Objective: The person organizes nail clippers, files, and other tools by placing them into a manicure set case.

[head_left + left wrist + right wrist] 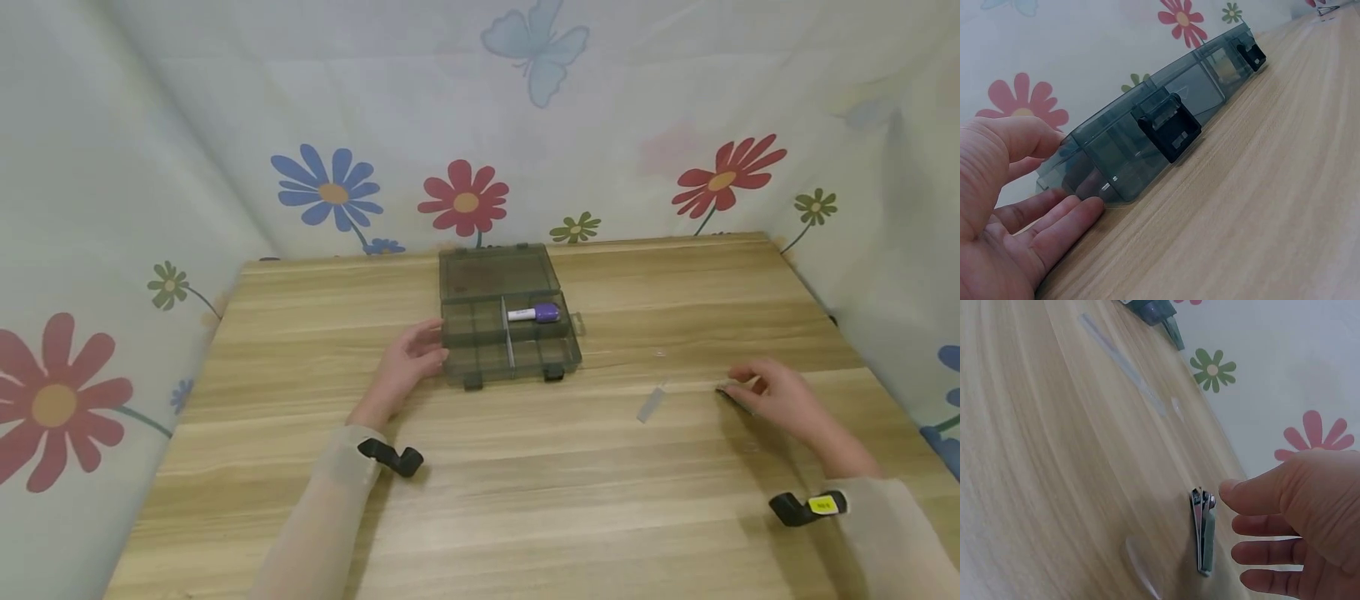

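Note:
My left hand (408, 362) rests against the left end of a see-through grey-green divided plastic box (480, 358). Its fingertips touch the end wall, one near the top edge and others low by the table. The hinged lid (495, 273) lies back toward the wall. A small purple bottle with a white cap (546, 313) lies in the back right compartment. My right hand (780, 400) reaches beside a nail clipper (1202, 534) on the table's right side. In the right wrist view, the thumb tip is right by the clipper's head and the other fingers are spread loosely.
A flat clear strip (651, 404) lies between box and clipper, with a tiny clear piece (660, 352) behind it. Another clear curved piece (1142, 569) is near the clipper. Two dark latches (1172, 128) stick out from the box front. A flowered cloth (600, 125) hangs behind the wooden table.

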A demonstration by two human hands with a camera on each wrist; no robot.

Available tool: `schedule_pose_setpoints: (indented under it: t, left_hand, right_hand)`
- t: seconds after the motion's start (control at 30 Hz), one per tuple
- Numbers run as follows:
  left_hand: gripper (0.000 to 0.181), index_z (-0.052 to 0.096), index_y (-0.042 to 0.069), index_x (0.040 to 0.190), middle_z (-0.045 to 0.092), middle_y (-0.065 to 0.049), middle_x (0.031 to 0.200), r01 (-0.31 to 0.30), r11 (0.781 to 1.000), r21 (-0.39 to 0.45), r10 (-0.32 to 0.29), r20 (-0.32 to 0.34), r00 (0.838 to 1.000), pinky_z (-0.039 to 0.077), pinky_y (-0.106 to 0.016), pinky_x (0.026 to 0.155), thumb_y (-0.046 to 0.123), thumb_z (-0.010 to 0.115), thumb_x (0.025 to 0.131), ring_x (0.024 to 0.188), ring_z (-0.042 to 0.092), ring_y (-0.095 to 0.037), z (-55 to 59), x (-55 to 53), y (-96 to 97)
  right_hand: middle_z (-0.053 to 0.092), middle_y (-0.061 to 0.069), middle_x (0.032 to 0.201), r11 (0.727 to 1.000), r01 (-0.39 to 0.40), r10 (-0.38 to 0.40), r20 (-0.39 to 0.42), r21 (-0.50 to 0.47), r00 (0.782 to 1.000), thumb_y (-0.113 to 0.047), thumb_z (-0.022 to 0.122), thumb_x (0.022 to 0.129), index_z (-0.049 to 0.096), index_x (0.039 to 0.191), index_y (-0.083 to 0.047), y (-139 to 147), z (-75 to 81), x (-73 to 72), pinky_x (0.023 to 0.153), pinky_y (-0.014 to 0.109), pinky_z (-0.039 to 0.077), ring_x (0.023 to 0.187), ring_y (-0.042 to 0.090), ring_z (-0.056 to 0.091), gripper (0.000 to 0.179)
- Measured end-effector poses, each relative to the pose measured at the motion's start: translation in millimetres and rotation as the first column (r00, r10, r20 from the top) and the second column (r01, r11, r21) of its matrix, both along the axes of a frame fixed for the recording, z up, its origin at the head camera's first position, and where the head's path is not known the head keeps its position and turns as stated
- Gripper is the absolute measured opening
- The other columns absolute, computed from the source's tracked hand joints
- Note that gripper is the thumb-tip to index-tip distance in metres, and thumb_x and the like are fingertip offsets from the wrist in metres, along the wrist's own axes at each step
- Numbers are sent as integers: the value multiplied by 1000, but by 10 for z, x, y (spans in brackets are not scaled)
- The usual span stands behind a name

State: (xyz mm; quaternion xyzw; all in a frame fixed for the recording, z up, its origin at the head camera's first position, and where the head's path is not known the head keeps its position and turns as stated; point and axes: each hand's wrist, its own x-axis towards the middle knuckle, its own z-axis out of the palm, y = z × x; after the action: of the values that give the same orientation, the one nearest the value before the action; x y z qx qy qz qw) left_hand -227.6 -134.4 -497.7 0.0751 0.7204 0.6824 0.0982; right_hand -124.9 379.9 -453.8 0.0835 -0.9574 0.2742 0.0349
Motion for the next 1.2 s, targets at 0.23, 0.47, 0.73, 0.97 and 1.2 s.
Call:
schedule_pose_setpoints:
  t: [0.23,0.47,0.73,0.97,1.2]
  left_hand:
    - [57,46,11,136,49,-15,130,5,1000,18,-6,18,1000,53,-35,83,13,70,84,115,51,-29,-23,-6,-4]
    - [57,45,10,137,48,-16,131,14,1000,19,-15,15,1000,53,-37,82,12,69,85,117,49,-31,4,23,-13]
    - [57,45,11,137,48,-15,132,13,1000,9,-13,12,1000,52,-36,83,13,69,85,117,49,-30,11,27,-34]
    - [56,45,9,136,49,-15,130,9,1000,23,-9,8,1000,53,-36,82,10,68,85,114,52,-29,41,32,-28]
    - [56,46,11,136,50,-14,130,10,1000,26,-10,16,1000,53,-36,82,11,69,85,113,53,-28,11,13,-37]
  right_hand:
    - [63,16,86,998,-11,10,18,59,1000,-4,71,80,64,92,4,52,-82,20,59,32,47,71,24,56,16]
    - [62,13,83,998,-12,11,14,58,1000,-3,73,78,64,88,3,32,-132,16,60,31,46,73,23,54,15]
    - [57,4,75,996,-34,36,-24,77,999,0,72,76,63,79,-1,42,-170,-8,54,26,40,67,14,47,10]
    - [56,0,71,995,-52,57,-58,79,997,1,72,77,62,79,-2,22,-137,-34,52,25,40,63,2,44,11]
    - [59,2,75,995,-34,36,-20,95,999,-6,71,80,62,83,-2,-16,0,-88,55,27,44,67,13,51,10]
